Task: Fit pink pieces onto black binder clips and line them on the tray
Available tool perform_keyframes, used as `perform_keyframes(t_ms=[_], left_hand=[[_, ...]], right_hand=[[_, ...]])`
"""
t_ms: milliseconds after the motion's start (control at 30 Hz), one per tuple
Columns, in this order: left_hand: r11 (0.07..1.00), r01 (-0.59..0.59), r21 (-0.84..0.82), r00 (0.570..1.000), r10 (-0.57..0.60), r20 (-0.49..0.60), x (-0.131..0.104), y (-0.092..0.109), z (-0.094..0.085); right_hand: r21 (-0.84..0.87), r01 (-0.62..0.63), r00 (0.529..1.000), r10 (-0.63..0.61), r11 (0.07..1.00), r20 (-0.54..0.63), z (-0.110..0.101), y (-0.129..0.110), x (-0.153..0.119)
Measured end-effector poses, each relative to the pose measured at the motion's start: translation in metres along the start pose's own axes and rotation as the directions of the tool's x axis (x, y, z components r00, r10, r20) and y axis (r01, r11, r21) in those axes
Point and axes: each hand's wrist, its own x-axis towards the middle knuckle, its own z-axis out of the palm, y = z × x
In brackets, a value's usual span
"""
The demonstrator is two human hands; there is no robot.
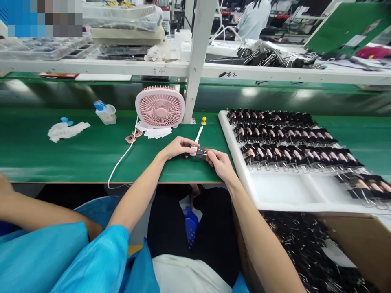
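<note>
Over the front of the green bench, my left hand (181, 147) is closed around a small pale part, mostly covered by the fingers. A black binder clip (201, 152) lies against this part, between my two hands. Its wire handles point right, where my right hand (217, 159) pinches them between thumb and fingers. Whether the clip's jaws are clamped on the part cannot be made out. Just behind my hands lies a white pen-like stick (199, 133), with a small yellow knob-shaped object (204, 121) beyond it.
To the right, a white foam tray (241, 162) bears rows of clipped parts. Below it stands a cardboard box (351, 244) of black clips. A pink fan (160, 108), its white cable, watch-like pieces (130, 139), a bottle (106, 113) and a crumpled cloth (65, 131) occupy the bench. A co-worker's arm (39, 209) is at left.
</note>
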Motion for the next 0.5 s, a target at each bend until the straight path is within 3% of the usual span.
perform_keyframes(t_ms=[367,433,500], left_hand=[[1.0,-0.015,0.003,0.998,0.015,0.059,0.001,-0.007,-0.001],[0.998,-0.054,0.02,0.999,0.054,0.003,0.001,-0.005,0.001],[0.992,-0.092,0.09,0.976,0.108,-0.187,-0.001,-0.003,-0.001]], right_hand=[[-0.009,-0.018,1.0,0.018,1.0,-0.006,0.007,-0.008,-0.002],[-0.014,-0.055,0.998,0.055,0.998,-0.016,0.013,-0.014,-0.003],[0.062,-0.136,0.989,0.139,0.989,-0.043,0.016,-0.022,-0.008]])
